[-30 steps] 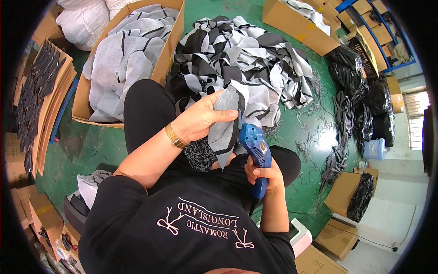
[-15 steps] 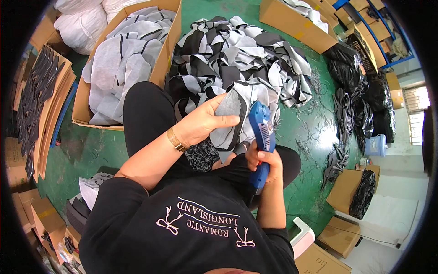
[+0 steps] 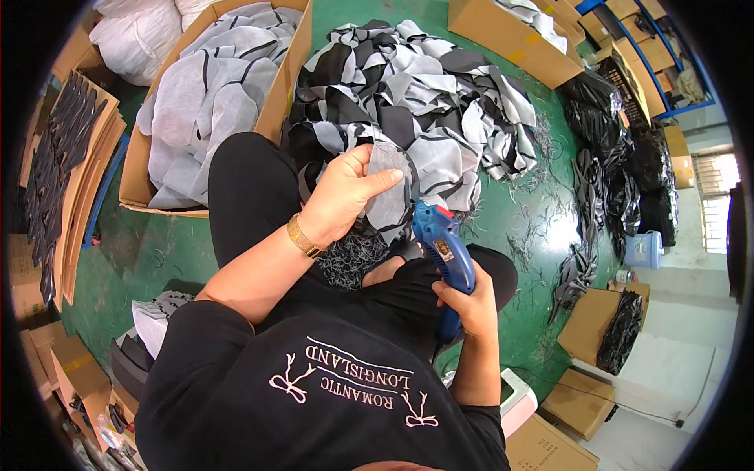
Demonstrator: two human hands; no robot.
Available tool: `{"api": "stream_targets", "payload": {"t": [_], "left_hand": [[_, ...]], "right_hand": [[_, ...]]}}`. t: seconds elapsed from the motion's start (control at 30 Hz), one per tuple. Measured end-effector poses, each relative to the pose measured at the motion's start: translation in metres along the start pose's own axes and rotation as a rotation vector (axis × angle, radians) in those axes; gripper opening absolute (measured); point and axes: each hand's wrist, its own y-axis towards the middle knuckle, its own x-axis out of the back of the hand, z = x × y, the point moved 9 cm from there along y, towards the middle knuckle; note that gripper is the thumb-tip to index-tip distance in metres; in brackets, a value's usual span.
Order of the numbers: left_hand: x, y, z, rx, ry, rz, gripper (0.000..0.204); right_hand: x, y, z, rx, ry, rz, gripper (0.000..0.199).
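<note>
My left hand [image 3: 343,196] is closed on a grey mesh fabric piece [image 3: 388,210], its thumb lying over the top. A dark band runs along the piece's right edge. Wrapped round the handle of a blue corded electric fabric cutter [image 3: 441,242] is my right hand [image 3: 473,298]. The cutter's head meets the dark edge of the fabric; its blade is too small to make out. Just beyond my hands, a big heap of grey, white and black fabric pieces [image 3: 444,157] lies on the floor. Dark trimmings [image 3: 345,261] are piled below the held piece.
At my left stands an open cardboard box [image 3: 279,102] full of grey fabric. Stacked cardboard sheets [image 3: 94,180] bear black strips farther left. Black plastic bags [image 3: 597,125] line the right side, near a blue bucket [image 3: 644,250]. Thin scraps litter the green floor [image 3: 522,228].
The cutter has come down and left, its head now at the fabric's edge instead of raised beside it. My left hand has shifted slightly, still gripping the piece.
</note>
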Motion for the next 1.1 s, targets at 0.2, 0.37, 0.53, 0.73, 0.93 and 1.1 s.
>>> {"api": "stream_targets", "payload": {"t": [0.2,0.37,0.53,0.73,0.93,1.1], "left_hand": [[-0.001,-0.005,-0.002,-0.033,0.038,-0.015,0.023],[-0.002,-0.008,-0.004,-0.037,0.122,0.000,0.025],[-0.004,-0.012,-0.012,-0.050,0.245,0.034,0.029],[-0.023,-0.017,-0.032,0.048,0.445,0.126,0.027],[-0.022,-0.014,-0.031,0.109,0.664,0.361,0.029],[-0.031,-0.020,-0.035,0.164,0.787,0.454,0.024]], "right_hand": [[-0.003,0.002,-0.002,-0.020,0.069,0.011,0.032],[-0.005,0.006,0.001,-0.014,0.105,0.014,0.030],[-0.005,0.007,0.008,-0.036,0.106,0.049,0.030],[0.004,0.010,-0.003,-0.130,0.172,0.167,0.032],[0.000,0.013,-0.005,-0.153,0.154,0.246,0.033],[-0.002,0.016,-0.005,-0.142,0.191,0.267,0.034]]}}
